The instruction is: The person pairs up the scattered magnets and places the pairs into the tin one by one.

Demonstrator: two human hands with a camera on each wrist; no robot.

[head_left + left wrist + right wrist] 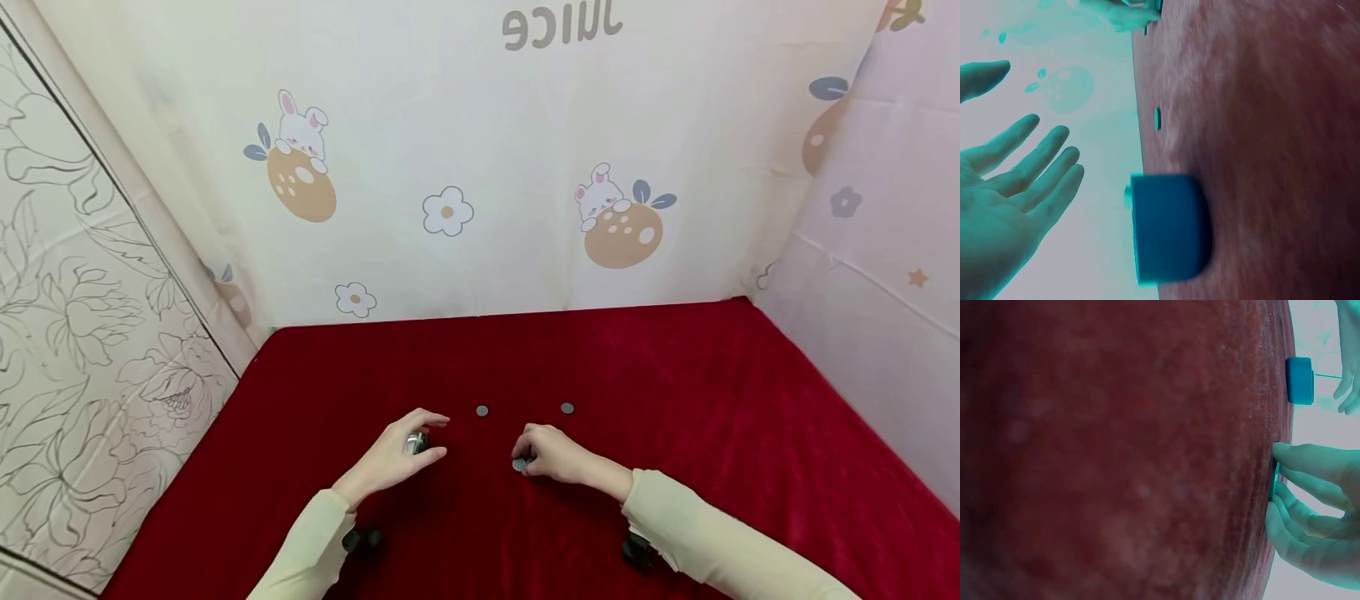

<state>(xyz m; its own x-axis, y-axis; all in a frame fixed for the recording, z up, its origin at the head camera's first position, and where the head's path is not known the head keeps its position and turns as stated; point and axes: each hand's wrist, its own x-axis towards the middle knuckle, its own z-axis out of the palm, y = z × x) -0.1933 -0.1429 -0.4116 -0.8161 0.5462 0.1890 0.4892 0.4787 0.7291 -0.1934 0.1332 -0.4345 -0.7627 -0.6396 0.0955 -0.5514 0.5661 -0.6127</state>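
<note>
Cream long sleeves (705,533), dark wrist-worn cameras (636,550)

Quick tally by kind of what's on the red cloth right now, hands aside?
Flat grey discs: 3, namely two lying free and one under the right hand's fingertips.
Round metal container: 1, at the left hand.
Total: 4

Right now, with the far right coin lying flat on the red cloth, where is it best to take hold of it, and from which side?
The far right coin lies flat and apart from the other coin, so only its thin rim offers a grip. Probably best to come from above with the right hand, the nearer one, and pinch opposite edges; the soft red cloth should let fingertips dig under.
</note>
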